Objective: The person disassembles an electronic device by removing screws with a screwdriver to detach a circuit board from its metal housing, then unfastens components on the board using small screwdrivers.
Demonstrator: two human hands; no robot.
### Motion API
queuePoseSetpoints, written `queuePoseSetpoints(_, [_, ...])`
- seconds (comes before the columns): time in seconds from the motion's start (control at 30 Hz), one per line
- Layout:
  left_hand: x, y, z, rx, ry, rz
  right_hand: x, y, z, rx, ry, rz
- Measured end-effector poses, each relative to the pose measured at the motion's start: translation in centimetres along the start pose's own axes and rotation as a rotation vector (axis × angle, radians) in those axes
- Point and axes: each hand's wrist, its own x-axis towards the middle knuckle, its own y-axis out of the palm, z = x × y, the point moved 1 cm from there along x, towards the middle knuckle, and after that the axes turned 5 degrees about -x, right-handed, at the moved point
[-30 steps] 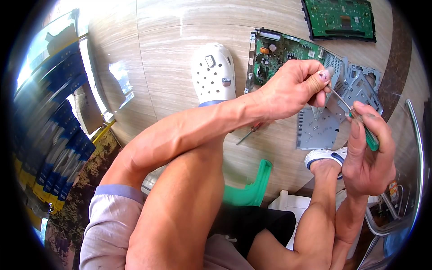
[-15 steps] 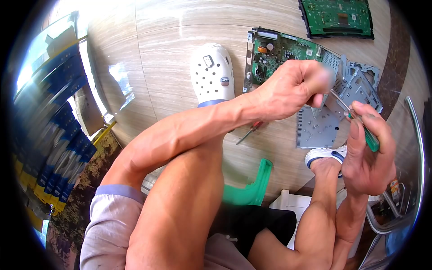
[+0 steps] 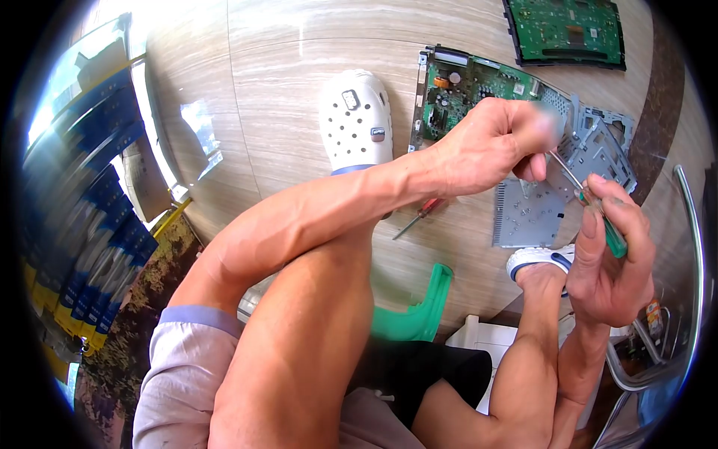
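Note:
My right hand grips a screwdriver with a green handle, its thin shaft slanting up and left. Close to the shaft's tip is my left hand, with its fingers curled in. What those fingers hold is hidden, and a blurred patch covers their ends. Under and behind the left hand lies a green circuit board in a metal chassis. Cut-out metal brackets are just right of it. Below the left hand rests a grey metal plate with several small screws scattered on it.
A red-handled screwdriver lies on the tiled floor. At the top right is another green board in a black frame. A green plastic piece is near my knee. White clogs are on my feet; chrome tubing stands at right.
The view has shifted slightly, so the boards appear a little further right. Both hands keep almost the same pose, the screwdriver still in the right one, turned slightly.

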Motion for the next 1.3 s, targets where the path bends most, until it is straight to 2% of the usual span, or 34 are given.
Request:
queuePoseSetpoints(0.43, [0.0, -0.1, 0.1, -0.076, 0.005, -0.003, 0.0, -0.1, -0.2, -0.023, -0.032, -0.009])
queuePoseSetpoints(0.93, [0.0, 0.5, -0.4, -0.183, -0.042, -0.019, -0.8, -0.6, -0.6, 0.045, 0.033, 0.005])
queuePoseSetpoints(1.13, [0.0, 0.6, -0.4, -0.173, -0.024, -0.019, -0.8, -0.1, -0.7, 0.024, -0.002, -0.084])
queuePoseSetpoints(1.3, [0.1, 0.6, -0.4, -0.142, -0.010, -0.044, -0.1, -0.5, -0.4, -0.049, -0.063, 0.010])
